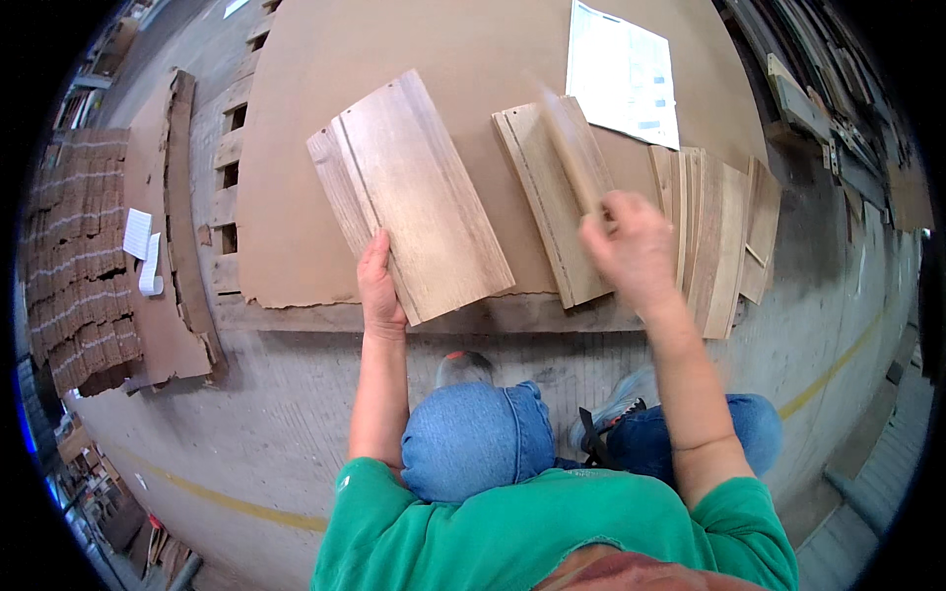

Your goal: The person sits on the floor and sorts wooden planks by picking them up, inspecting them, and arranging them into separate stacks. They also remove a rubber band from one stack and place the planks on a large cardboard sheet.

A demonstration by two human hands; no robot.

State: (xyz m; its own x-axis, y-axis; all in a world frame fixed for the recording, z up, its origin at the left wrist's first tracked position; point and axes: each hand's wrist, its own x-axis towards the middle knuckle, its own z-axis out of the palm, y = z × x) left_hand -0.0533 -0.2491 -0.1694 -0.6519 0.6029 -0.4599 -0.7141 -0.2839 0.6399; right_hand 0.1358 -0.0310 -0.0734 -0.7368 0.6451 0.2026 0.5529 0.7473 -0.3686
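Observation:
My left hand [382, 286] is closed on the lower left edge of a light wooden board [434, 197], thumb on top and the other fingers hidden beneath. A dark groove runs along this board near its left side, and small holes show at its far end. My right hand [631, 241] grips the near end of another wooden board [570, 148], seen nearly edge-on and smeared by motion. Under it, a grooved wooden board [537, 187] lies tilted on the brown cardboard sheet [473, 49]. I cannot tell whether those two boards touch.
Right of my right hand, several wooden boards [714, 236] lie fanned out. A printed paper sheet [621, 74] rests beyond them. Cardboard covers a wooden pallet [230, 177]. Stacked corrugated cardboard [84, 256] stands at the left; my knees [478, 443] are close to the pallet's near edge.

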